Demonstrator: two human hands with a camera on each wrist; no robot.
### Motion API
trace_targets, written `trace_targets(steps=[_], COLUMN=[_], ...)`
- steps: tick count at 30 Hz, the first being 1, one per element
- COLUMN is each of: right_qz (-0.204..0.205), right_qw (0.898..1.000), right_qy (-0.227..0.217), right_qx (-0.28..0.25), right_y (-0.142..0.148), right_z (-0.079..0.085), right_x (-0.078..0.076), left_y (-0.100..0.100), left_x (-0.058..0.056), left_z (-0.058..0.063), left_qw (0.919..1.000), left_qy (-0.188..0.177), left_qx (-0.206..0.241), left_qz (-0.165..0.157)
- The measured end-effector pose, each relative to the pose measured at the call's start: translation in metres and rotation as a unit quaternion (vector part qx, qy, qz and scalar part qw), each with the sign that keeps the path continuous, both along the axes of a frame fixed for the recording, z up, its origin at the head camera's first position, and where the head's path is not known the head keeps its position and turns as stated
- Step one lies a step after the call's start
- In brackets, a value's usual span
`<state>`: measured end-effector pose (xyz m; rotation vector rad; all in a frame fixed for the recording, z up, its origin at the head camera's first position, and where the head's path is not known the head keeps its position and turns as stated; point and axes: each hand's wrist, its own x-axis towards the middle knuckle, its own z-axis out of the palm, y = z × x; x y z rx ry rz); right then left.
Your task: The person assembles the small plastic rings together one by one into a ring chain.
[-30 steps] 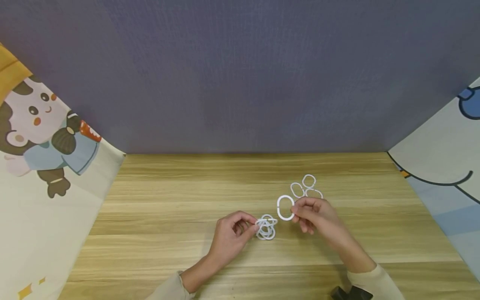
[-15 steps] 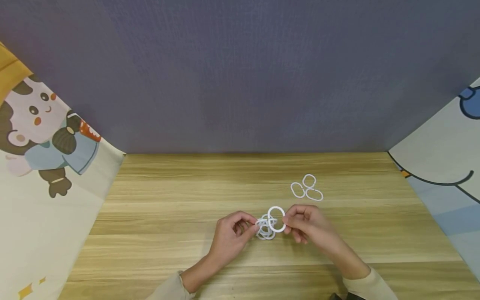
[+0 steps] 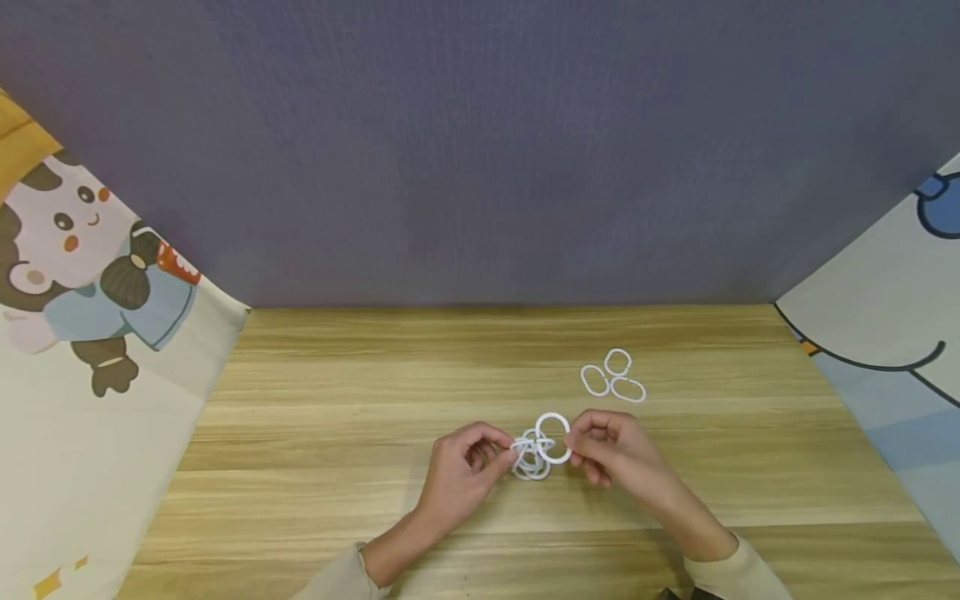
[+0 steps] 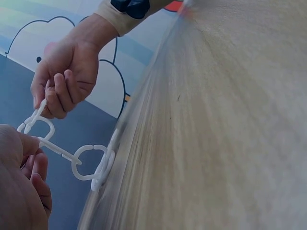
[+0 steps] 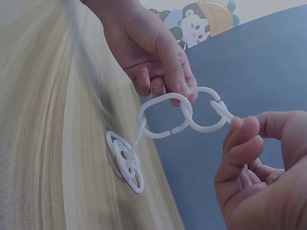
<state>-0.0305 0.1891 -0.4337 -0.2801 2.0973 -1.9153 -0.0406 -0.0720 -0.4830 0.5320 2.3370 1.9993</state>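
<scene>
In the head view my left hand (image 3: 463,468) pinches a chain of white plastic links (image 3: 531,477) between thumb and index finger. My right hand (image 3: 621,452) pinches a single white C-shaped link (image 3: 552,415) by its right side, and this link overlaps the chain's end. Seen from the right wrist, the right hand's link (image 5: 221,110) meets the chain's end link (image 5: 206,129) right at its small gap. The left hand's fingertips sit where that end link joins a larger oval link (image 5: 163,97). The chain's lower links (image 5: 135,182) hang down to the wooden table in a small bunch.
Three loose white links (image 3: 628,400) lie close together on the wooden table (image 3: 360,358), beyond the right hand. A dark grey panel (image 3: 480,167) rises behind the table. Printed cartoon panels stand to the left (image 3: 172,400) and right (image 3: 862,325).
The right hand has brought its link left and slightly nearer the body, from beside the chain to the chain's end. Over the last half second it hardly moves. The left hand stays put.
</scene>
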Motion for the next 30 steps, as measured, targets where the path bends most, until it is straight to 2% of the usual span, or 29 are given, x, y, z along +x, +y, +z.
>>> trace_targets(steps=[13, 19, 23, 30], right_qz=[-0.026, -0.037, -0.037, -0.056], right_qw=[1.000, 0.999, 0.999, 0.997], right_qy=[0.012, 0.018, 0.032, 0.033], right_qx=[-0.014, 0.003, 0.005, 0.038], right_y=[0.0035, 0.0031, 0.0024, -0.0005], right_z=[-0.0026, -0.0035, -0.0028, 0.0002], right_x=[-0.0004, -0.0006, -0.0001, 0.0021], left_y=[0.0005, -0.0006, -0.0007, -0.0002], left_x=[0.0001, -0.0005, -0.0001, 0.0020], left_z=[0.0006, -0.0025, -0.0039, 0.0004], left_qw=[1.0000, 0.9988, 0.9976, 0.9976], left_qy=[0.005, 0.024, 0.017, -0.004], left_qx=[0.000, -0.034, -0.058, -0.061], left_qz=[-0.003, -0.024, -0.035, -0.031])
